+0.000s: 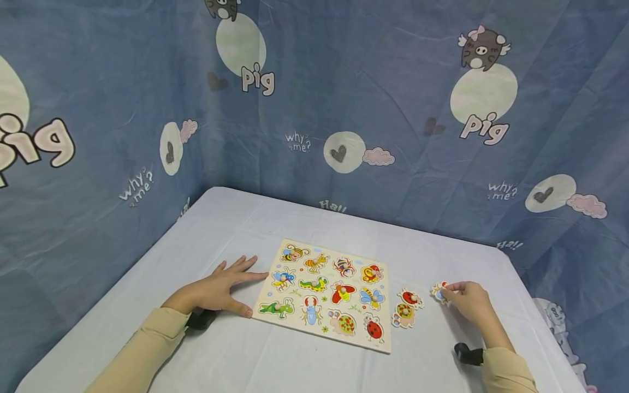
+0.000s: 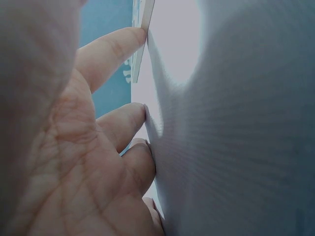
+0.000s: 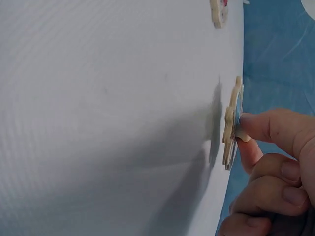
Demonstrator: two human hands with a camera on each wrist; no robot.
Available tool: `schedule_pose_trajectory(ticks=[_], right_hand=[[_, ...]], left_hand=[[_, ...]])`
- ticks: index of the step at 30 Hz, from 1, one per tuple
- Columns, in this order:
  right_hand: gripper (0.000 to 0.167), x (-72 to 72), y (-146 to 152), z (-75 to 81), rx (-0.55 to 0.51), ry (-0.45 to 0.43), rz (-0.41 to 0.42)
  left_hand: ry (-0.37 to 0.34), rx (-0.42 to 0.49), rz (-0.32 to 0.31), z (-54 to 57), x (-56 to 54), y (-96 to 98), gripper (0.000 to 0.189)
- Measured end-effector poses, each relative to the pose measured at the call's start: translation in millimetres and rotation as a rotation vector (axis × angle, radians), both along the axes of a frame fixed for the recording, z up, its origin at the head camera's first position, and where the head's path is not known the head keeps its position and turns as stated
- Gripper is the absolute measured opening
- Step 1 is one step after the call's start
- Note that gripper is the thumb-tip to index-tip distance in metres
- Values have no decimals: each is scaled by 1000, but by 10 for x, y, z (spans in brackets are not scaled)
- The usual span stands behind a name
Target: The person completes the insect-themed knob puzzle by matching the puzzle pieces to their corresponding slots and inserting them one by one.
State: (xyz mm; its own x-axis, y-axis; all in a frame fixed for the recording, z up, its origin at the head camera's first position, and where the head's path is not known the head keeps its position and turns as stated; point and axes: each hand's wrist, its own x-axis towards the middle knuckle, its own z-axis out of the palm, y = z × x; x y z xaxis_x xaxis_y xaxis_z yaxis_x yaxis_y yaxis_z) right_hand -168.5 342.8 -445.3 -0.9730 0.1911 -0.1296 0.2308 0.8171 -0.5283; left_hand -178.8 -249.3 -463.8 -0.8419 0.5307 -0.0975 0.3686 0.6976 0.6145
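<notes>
A wooden peg puzzle board [image 1: 298, 295] printed with colourful insects lies on the white table. My left hand [image 1: 213, 289] is spread on the table at its left side, thumb and index fingertip touching the board's edge. To the right of the board, my right hand [image 1: 470, 303] pinches the small knob of a blue-and-red insect puzzle piece [image 1: 437, 293] between thumb and index finger. In the right wrist view that piece [image 3: 229, 130] stands just off the white cloth, its shadow beside it. A ladybug piece [image 1: 410, 297] and a snail piece [image 1: 405, 315] lie between board and right hand.
White cloth [image 1: 211, 360] covers the table. A blue curtain [image 1: 393, 213] with pig prints hangs along the back and sides. Near each wrist a black camera mount [image 1: 468, 355] shows. The loose pieces lie close to the board's right edge.
</notes>
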Motion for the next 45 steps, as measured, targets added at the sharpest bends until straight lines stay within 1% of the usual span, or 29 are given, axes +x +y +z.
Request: schedule_pose_trajectory(ticks=[10,24,31,40,45], right_hand=[[37,-19,-107,63,-23,42,51],[32,-14,-485,231,-51,106,166],[27,-2,-700,270,-60,92,194],[19,4,-960,273,-58,74,238],[17,10,-1078,282,-65,68,262]], left_hand=[[4,-7,5,-8,2,-4,92],[-6,-1,3,-20,-10,-11,94],[-14,3,0,-8,-6,-1,94],[-25,-2,6,36,17,21,94],[-32,-4,3,35,7,22,94]])
